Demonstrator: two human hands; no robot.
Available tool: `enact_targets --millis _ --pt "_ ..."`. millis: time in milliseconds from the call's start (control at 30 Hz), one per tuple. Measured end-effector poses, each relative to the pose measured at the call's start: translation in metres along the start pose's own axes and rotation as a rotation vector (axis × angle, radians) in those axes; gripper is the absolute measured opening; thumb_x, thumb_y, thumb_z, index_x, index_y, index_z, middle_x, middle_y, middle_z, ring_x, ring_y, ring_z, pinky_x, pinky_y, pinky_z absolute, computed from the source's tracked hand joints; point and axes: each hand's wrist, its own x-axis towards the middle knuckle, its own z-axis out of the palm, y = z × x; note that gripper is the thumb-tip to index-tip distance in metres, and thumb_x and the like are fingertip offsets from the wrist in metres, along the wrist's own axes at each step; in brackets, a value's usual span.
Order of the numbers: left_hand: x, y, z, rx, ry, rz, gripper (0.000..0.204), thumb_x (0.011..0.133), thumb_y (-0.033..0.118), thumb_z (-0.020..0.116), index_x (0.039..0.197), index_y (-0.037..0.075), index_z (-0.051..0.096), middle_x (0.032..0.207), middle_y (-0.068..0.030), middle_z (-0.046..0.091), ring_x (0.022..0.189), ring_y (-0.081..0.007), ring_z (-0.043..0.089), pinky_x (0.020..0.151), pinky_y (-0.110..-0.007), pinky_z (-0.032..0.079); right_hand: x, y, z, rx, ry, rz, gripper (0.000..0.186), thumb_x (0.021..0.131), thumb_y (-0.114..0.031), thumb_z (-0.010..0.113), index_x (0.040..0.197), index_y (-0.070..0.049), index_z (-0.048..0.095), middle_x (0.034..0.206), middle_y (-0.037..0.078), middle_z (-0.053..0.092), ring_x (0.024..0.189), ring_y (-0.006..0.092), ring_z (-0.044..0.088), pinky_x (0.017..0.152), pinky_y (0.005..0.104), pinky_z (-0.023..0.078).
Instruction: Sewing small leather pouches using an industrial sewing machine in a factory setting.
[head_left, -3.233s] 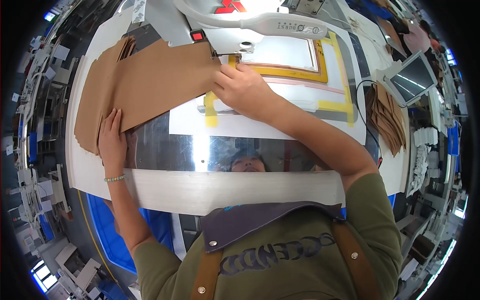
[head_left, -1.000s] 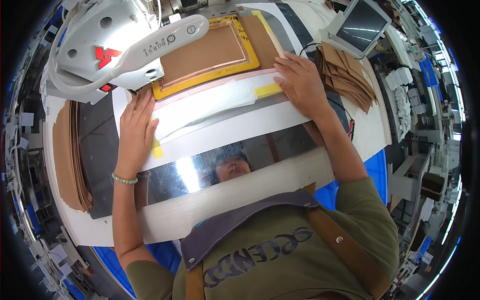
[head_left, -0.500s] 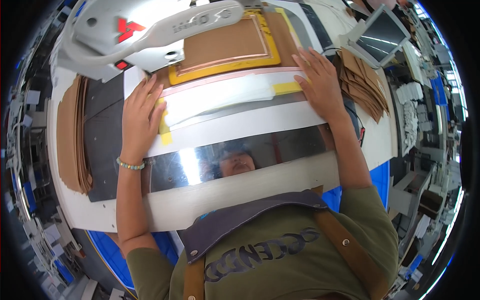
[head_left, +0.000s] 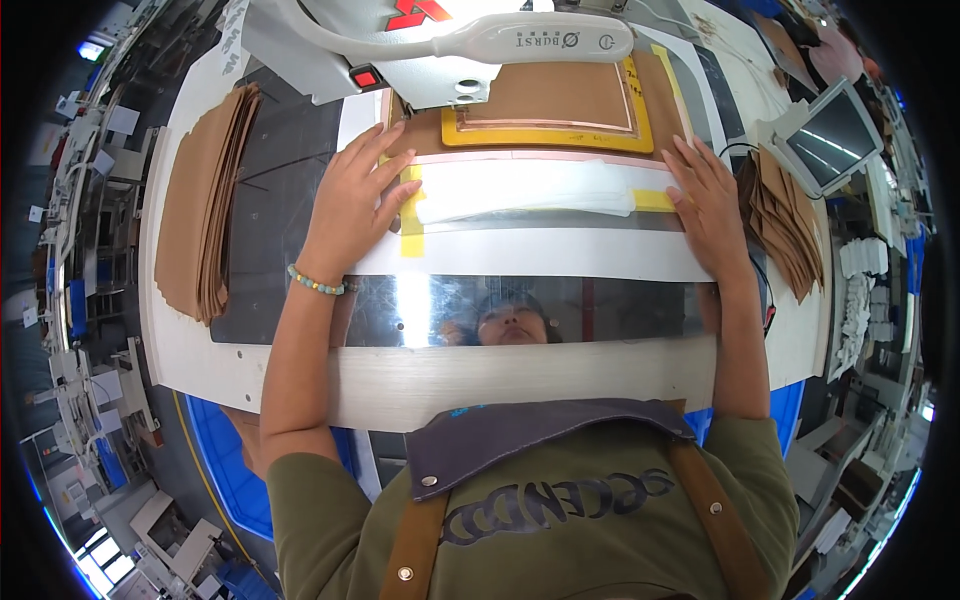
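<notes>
My left hand [head_left: 355, 205] lies with fingers spread at the left end of a brown paper sheet [head_left: 675, 110]. My right hand [head_left: 710, 205] rests open at the sheet's right edge, fingertips beside the pink strip [head_left: 545, 156]. A yellow rectangular frame [head_left: 545, 140] lies on the brown sheet beneath the white machine head [head_left: 410, 75], which hides part of both. Between my hands is a white folded strip [head_left: 525, 190] with yellow tape [head_left: 412, 240] near its ends.
Brown paper stacks lie at the left [head_left: 195, 200] and right [head_left: 780, 225]. A small screen [head_left: 825, 140] stands at upper right, with a co-worker [head_left: 835, 55] beyond. A blue bin [head_left: 235, 470] sits below the table's left side.
Since the earliest frame, the brown sheet has moved rightward from the left stack under the yellow frame. My hands now flank it; lately they have barely shifted, while the view has swung.
</notes>
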Motion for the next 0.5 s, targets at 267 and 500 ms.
enact_targets --millis 267,500 --pt "0.003 0.004 -0.006 -0.016 0.067 -0.037 0.049 0.097 0.03 0.077 0.142 0.01 0.071 0.157 -0.0124 0.06 0.146 -0.0381 0.054 0.118 -0.047 0.045 0.0 -0.002 -0.002 0.001 -0.005 -0.009 0.05 0.114 -0.042 0.049 0.154 -0.015 0.063 0.166 0.009 0.051 0.159 0.0305 0.036 0.131 0.0477 0.024" --pt "0.004 0.005 -0.006 0.16 -0.065 -0.047 0.049 0.097 0.033 0.078 0.141 0.013 0.073 0.155 -0.0125 0.062 0.147 -0.039 0.053 0.117 -0.049 0.046 0.001 -0.003 -0.001 0.013 0.013 -0.007 0.048 0.114 -0.041 0.051 0.154 -0.017 0.064 0.166 0.007 0.051 0.159 0.0307 0.037 0.131 0.0487 0.025"
